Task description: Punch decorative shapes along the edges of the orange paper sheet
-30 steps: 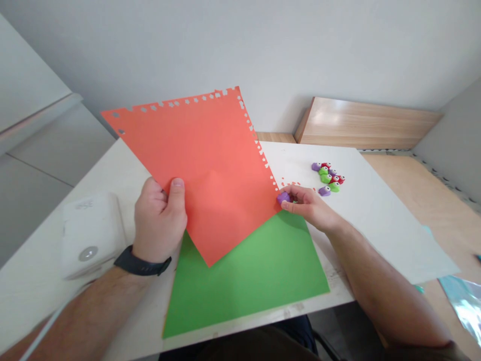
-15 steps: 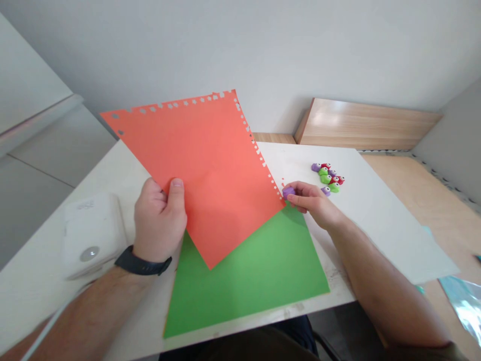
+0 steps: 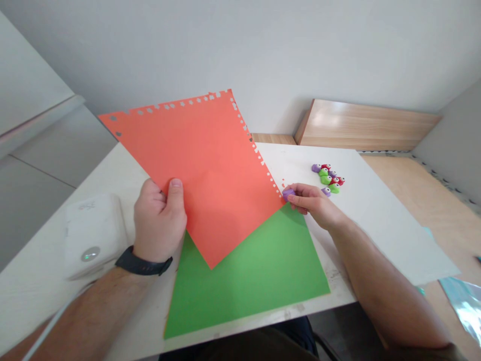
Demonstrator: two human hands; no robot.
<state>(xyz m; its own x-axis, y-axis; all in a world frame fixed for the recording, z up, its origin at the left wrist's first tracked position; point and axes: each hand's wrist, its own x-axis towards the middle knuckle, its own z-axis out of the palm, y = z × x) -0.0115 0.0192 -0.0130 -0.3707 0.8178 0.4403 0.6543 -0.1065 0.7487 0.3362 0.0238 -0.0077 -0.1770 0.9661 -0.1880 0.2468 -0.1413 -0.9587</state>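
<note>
My left hand (image 3: 161, 215) is closed on the left edge of an orange sheet of paper (image 3: 210, 175), thumb on top. The sheet is held up at a tilt, with small shaped holes along its top and right edges. My right hand (image 3: 310, 200) pinches a small purple paper punch (image 3: 288, 194) at the sheet's right corner. How far the paper sits inside the punch is hidden. Below the orange sheet lies green paper (image 3: 248, 291) on the table. A few tiny orange cut-outs lie just beyond my right fingers.
Several purple, red and green punches with eye-like white spots (image 3: 326, 179) are grouped on the white table (image 3: 379, 220) at the right. A white box-like device (image 3: 93, 233) with a cable stands at the left. A wooden panel (image 3: 364, 125) is at the back right.
The orange sheet's upper part has shifted slightly left. A green light now shows on the white device. Both hands stay nearly in place, still holding the sheet and the purple punch.
</note>
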